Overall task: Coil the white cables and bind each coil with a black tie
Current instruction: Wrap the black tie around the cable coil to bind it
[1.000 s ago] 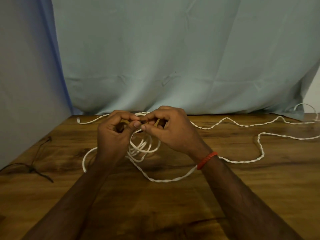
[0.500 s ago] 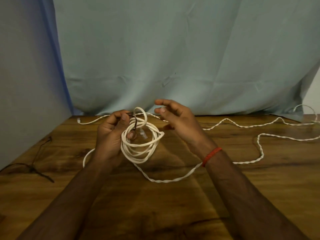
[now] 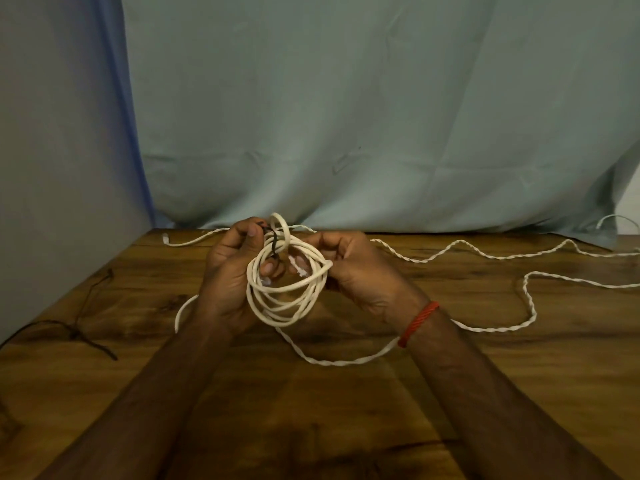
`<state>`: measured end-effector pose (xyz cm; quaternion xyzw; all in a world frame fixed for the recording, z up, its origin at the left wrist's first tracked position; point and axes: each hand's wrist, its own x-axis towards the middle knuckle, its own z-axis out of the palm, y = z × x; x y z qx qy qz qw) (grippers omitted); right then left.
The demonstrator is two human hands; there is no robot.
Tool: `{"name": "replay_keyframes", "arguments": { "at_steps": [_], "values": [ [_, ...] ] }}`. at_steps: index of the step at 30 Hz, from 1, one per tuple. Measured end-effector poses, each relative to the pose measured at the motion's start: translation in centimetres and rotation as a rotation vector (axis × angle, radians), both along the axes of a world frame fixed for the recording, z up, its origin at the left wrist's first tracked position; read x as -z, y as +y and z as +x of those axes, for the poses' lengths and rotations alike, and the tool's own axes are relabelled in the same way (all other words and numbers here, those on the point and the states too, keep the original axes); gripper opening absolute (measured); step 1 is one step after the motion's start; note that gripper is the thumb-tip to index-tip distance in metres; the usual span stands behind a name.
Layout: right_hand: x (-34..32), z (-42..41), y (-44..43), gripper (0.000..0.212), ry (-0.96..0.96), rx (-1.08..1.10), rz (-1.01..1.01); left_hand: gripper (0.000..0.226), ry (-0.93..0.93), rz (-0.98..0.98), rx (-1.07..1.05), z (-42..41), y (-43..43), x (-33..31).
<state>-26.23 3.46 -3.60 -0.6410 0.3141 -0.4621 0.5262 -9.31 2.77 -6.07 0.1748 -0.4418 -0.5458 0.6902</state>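
While a pale blue cloth backdrop (image 3: 381,116) hangs behind it, the wooden worktop (image 3: 311,410) carries most of the cable work. A twisted white cable (image 3: 491,329) lies loose across the right side, snaking from the far edge toward the person's right wrist; it looks not yet coiled, so I judge it waits its turn. At the left edge lie spare black ties (image 3: 74,332), near enough to reach yet well apart from the hands.

Held above the worktop between both hands is the white coil (image 3: 287,289), several loops gathered together. The left hand (image 3: 228,271) grasps the coil's left side, fingers through the loops, thumb and forefinger pinching a black tie (image 3: 274,244) at the top of the bundle. The right hand (image 3: 349,268) is closed on the coil's right side, probably to keep the loops from springing apart while the tie goes round them. A small loop stands up beside the tie. A red thread band (image 3: 418,323) circles the right wrist.

No brand, label or writing is readable anywhere.
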Motion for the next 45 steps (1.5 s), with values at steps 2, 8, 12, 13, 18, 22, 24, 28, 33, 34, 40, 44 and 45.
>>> {"name": "replay_keyframes", "arguments": {
  "at_steps": [2, 8, 12, 13, 18, 22, 24, 28, 33, 34, 40, 44, 45],
  "values": [
    [0.3, 0.0, -0.2, 0.016, 0.053, -0.001, -0.026, 0.015, 0.018, 0.024, 0.004, -0.1, -0.1, 0.0],
    [0.1, -0.8, -0.1, 0.023, 0.243, 0.035, -0.093, 0.009, 0.025, 0.004, -0.041, 0.1, -0.2, 0.2],
    [-0.4, -1.6, 0.3, 0.018, 0.627, 0.206, -0.246, 0.008, 0.069, -0.009, -0.087, 0.2, 0.1, -0.5],
    [-0.6, -1.9, 0.2, 0.019, 0.680, 0.237, -0.273, 0.015, 0.082, -0.011, -0.106, 0.2, 0.0, -0.6],
    [-0.9, -2.0, -0.1, 0.010, 0.783, 0.296, -0.346, 0.013, -0.001, -0.032, -0.274, 0.5, -0.4, -0.4],
    [-0.3, -1.3, -0.5, 0.018, 0.829, 0.200, -0.353, 0.015, -0.060, -0.025, -0.453, 0.0, -0.3, -0.1],
    [-0.1, -1.4, -0.8, 0.015, 0.774, 0.133, -0.325, 0.008, -0.035, -0.019, -0.513, -0.1, -0.2, -0.2],
    [0.3, -1.4, -0.9, 0.006, 0.477, 0.115, -0.287, 0.005, -0.012, 0.004, -0.602, 0.4, -0.5, -0.1],
    [1.0, -0.9, -0.9, 0.021, 0.267, 0.068, -0.145, 0.007, 0.097, 0.078, -0.534, 0.5, -0.7, -0.2],
    [1.0, -0.8, -0.8, 0.023, 0.279, 0.051, -0.123, 0.009, 0.129, 0.107, -0.504, 0.4, -0.7, -0.2],
    [0.5, -0.6, -0.3, 0.014, 0.726, 0.244, -0.563, 0.031, 0.262, 0.190, -0.442, 0.9, -0.5, -0.8],
    [-0.3, -0.9, 0.5, 0.009, 0.664, 0.276, -0.794, 0.030, 0.245, 0.185, -0.497, 1.3, -0.8, -0.9],
    [-0.5, -1.1, 0.6, 0.010, 0.632, 0.283, -0.844, 0.028, 0.245, 0.184, -0.518, 1.3, -0.9, -0.9]
  ]
}}
